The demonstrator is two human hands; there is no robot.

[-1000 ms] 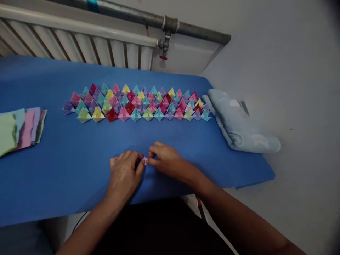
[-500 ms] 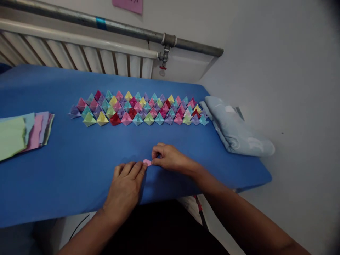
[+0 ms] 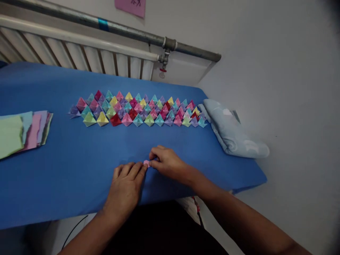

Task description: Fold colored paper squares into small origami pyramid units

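Note:
A small pink paper piece [image 3: 146, 163] lies on the blue surface between my two hands. My left hand [image 3: 127, 184] rests palm down at its left, fingers together, with the fingertips pressing the paper's edge. My right hand [image 3: 167, 161] pinches the paper's right side between thumb and curled forefinger, and its fingers cover part of it. Beyond the hands stand rows of small folded paper shapes [image 3: 138, 119] in many colours, set close together.
At the left lies a stack of coloured paper [image 3: 10, 136]. A folded light blue cloth [image 3: 233, 134] sits at the right end of the blue table [image 3: 87, 152]. Behind are a white radiator [image 3: 79, 53] and a metal pipe [image 3: 130, 32] with a red valve.
My right hand has moved slightly left over the pink paper, and less of the paper shows. My left hand stays nearly in place. The view has shifted slightly.

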